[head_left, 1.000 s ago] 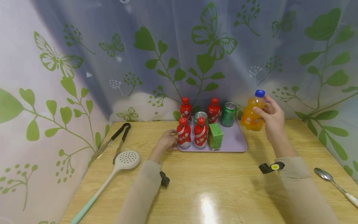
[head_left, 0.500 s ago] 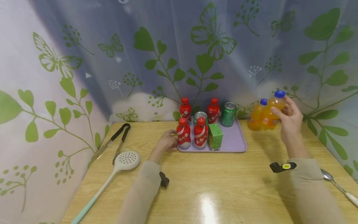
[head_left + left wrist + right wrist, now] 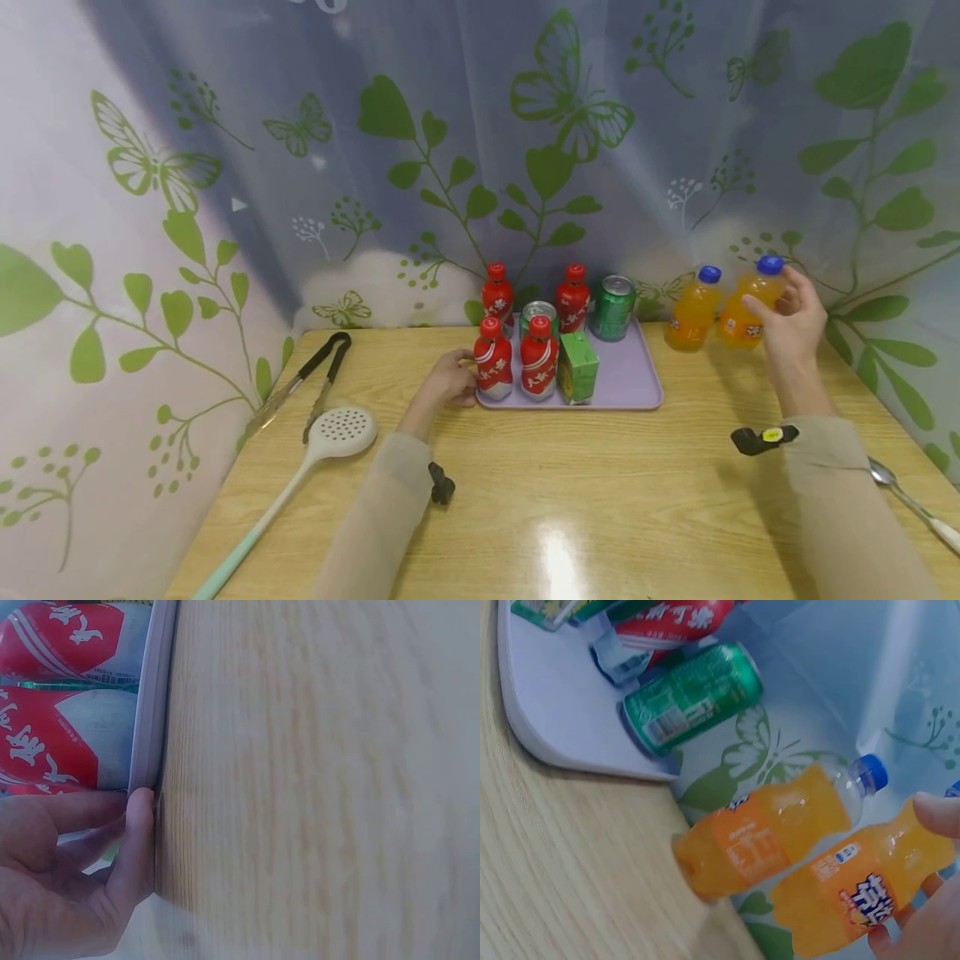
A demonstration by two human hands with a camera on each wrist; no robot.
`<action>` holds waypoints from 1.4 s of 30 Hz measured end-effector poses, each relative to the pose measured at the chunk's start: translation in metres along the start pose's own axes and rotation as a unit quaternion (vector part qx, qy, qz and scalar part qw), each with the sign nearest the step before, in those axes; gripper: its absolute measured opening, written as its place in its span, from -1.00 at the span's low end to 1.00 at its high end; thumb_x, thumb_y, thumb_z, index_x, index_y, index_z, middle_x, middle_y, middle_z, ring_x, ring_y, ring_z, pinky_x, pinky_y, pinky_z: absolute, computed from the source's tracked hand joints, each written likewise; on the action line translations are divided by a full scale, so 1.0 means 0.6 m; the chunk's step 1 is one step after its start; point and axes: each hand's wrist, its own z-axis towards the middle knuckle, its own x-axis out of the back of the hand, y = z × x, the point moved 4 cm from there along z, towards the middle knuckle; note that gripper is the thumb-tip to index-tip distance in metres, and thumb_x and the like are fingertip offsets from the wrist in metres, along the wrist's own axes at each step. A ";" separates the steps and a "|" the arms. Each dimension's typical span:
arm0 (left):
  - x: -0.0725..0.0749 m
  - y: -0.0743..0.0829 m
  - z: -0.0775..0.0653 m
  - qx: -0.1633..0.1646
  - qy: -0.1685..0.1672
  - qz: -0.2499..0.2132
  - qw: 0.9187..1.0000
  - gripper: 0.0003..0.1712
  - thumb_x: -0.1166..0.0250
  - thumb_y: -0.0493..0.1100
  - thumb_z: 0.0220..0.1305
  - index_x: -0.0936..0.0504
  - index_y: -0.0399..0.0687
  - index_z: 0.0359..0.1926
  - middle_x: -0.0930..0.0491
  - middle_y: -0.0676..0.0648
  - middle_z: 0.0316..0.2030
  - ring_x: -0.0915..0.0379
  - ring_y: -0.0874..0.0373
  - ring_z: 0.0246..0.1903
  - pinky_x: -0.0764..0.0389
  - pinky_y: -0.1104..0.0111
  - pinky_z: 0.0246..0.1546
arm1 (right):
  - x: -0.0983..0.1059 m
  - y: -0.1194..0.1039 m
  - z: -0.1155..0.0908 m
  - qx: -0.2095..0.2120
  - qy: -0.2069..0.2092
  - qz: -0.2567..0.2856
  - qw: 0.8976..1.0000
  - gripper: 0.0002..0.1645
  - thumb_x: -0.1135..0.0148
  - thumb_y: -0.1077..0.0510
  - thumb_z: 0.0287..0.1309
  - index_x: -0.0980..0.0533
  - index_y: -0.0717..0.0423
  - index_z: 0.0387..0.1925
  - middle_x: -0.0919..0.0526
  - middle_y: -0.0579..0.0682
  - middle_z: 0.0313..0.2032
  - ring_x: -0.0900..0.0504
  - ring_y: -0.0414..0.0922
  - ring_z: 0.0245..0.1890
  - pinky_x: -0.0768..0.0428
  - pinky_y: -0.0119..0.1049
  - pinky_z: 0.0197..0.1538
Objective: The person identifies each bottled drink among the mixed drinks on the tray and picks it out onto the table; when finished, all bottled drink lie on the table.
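My left hand (image 3: pixel 452 377) pinches the rim of the lilac tray (image 3: pixel 630 379) at its front left corner; in the left wrist view the thumb (image 3: pixel 139 825) lies against the tray's outer wall. On the tray stand several red bottles (image 3: pixel 493 367), two green cans (image 3: pixel 613 308) and a green drink carton (image 3: pixel 578 368). Right of the tray, my right hand (image 3: pixel 797 321) holds an orange soda bottle (image 3: pixel 742 321) with a blue cap, leaning slightly. Whether its base touches the table cannot be told. Another orange soda bottle (image 3: pixel 769 832) stands just left of it.
Black-handled tongs (image 3: pixel 330 367) and a pale slotted ladle (image 3: pixel 341 431) lie on the left of the wooden table (image 3: pixel 600 500). A metal spoon (image 3: pixel 911 504) lies at the right, partly behind the sleeve. A patterned curtain (image 3: pixel 450 167) hangs directly behind the table.
My right hand has moved right with the orange soda bottle, away from the tray, uncovering the other orange bottle, then lowered it slightly. The left hand stays at the tray's corner.
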 end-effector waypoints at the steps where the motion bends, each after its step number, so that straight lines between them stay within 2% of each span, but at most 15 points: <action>1: 0.000 0.000 0.000 0.000 0.000 -0.001 1.000 -0.27 -0.10 -0.49 0.31 -0.39 -0.13 0.50 -0.59 -0.32 0.19 -0.59 0.02 -0.15 -0.80 0.41 -0.41 | 0.000 0.004 0.005 -0.004 0.002 -0.011 1.000 -0.20 -0.45 0.19 0.27 -0.42 -0.36 0.46 -0.56 -0.39 0.13 -0.42 -0.38 0.09 -0.40 -0.41 0.40; 5: -0.001 0.000 0.000 0.001 0.000 0.000 1.000 -0.28 -0.11 -0.48 0.32 -0.39 -0.13 0.50 -0.60 -0.32 0.18 -0.60 0.02 -0.15 -0.81 0.40 -0.39 | 0.000 0.018 0.022 -0.013 -0.011 -0.024 1.000 -0.18 -0.40 0.22 0.31 -0.37 -0.34 0.50 -0.50 -0.28 0.41 -0.46 -0.32 0.25 -0.35 -0.34 0.59; 9: -0.001 0.000 0.001 0.001 0.001 0.005 1.000 -0.30 -0.11 -0.46 0.34 -0.40 -0.13 0.49 -0.61 -0.30 0.17 -0.59 0.03 -0.16 -0.80 0.41 -0.39 | 0.000 0.027 0.035 -0.015 -0.023 -0.064 0.998 -0.17 -0.35 0.18 0.37 -0.30 -0.36 0.55 -0.33 -0.18 0.58 -0.42 -0.32 0.35 -0.32 -0.29 0.65; 14: -0.001 -0.001 0.001 -0.001 0.001 0.006 1.000 -0.29 -0.11 -0.47 0.32 -0.40 -0.12 0.49 -0.61 -0.30 0.13 -0.58 0.05 -0.20 -0.78 0.42 -0.42 | -0.001 0.035 0.046 -0.021 -0.015 -0.101 0.995 -0.17 -0.34 0.14 0.37 -0.29 -0.39 0.56 -0.30 -0.22 0.59 -0.39 -0.34 0.35 -0.34 -0.33 0.62; 20: 0.000 -0.001 0.002 -0.002 -0.003 0.005 1.000 -0.28 -0.10 -0.47 0.32 -0.40 -0.10 0.50 -0.61 -0.29 0.15 -0.59 0.05 -0.19 -0.80 0.41 -0.40 | -0.001 0.042 0.050 -0.038 -0.007 -0.068 0.997 -0.18 -0.34 0.23 0.36 -0.34 -0.39 0.52 -0.33 -0.25 0.57 -0.38 -0.31 0.40 -0.32 -0.34 0.62; 26: 0.001 -0.002 0.003 0.000 -0.003 0.005 1.000 -0.28 -0.10 -0.47 0.32 -0.41 -0.09 0.49 -0.62 -0.29 0.16 -0.60 0.02 -0.14 -0.82 0.38 -0.36 | 0.000 0.047 0.054 -0.052 -0.010 -0.060 0.997 -0.17 -0.31 0.22 0.39 -0.29 -0.40 0.55 -0.24 -0.27 0.60 -0.19 -0.24 0.60 -0.12 -0.24 0.75; 33: -0.004 -0.005 0.006 -0.002 -0.002 -0.001 1.000 -0.26 -0.10 -0.49 0.29 -0.40 -0.10 0.50 -0.62 -0.31 0.16 -0.61 0.03 -0.16 -0.82 0.38 -0.39 | 0.005 0.059 0.061 -0.055 -0.006 -0.048 0.997 -0.17 -0.31 0.23 0.38 -0.30 -0.39 0.54 -0.27 -0.26 0.59 -0.25 -0.24 0.57 -0.16 -0.23 0.74; 37: -0.004 -0.004 0.005 0.003 -0.003 -0.002 1.000 -0.25 -0.10 -0.50 0.30 -0.39 -0.10 0.51 -0.60 -0.33 0.18 -0.61 0.02 -0.16 -0.84 0.35 -0.36 | 0.010 0.063 0.067 -0.056 -0.004 -0.031 0.998 -0.16 -0.28 0.29 0.38 -0.30 -0.33 0.56 -0.30 -0.24 0.59 -0.31 -0.26 0.52 -0.22 -0.33 0.70; 42: -0.001 -0.004 0.006 0.000 0.003 -0.005 1.000 -0.22 -0.10 -0.51 0.25 -0.39 -0.11 0.50 -0.59 -0.34 0.17 -0.62 0.01 -0.18 -0.84 0.35 -0.39 | 0.013 0.066 0.070 -0.054 -0.027 0.000 0.998 -0.13 -0.27 0.28 0.39 -0.24 -0.28 0.60 -0.25 -0.24 0.61 -0.31 -0.26 0.51 -0.35 -0.56 0.53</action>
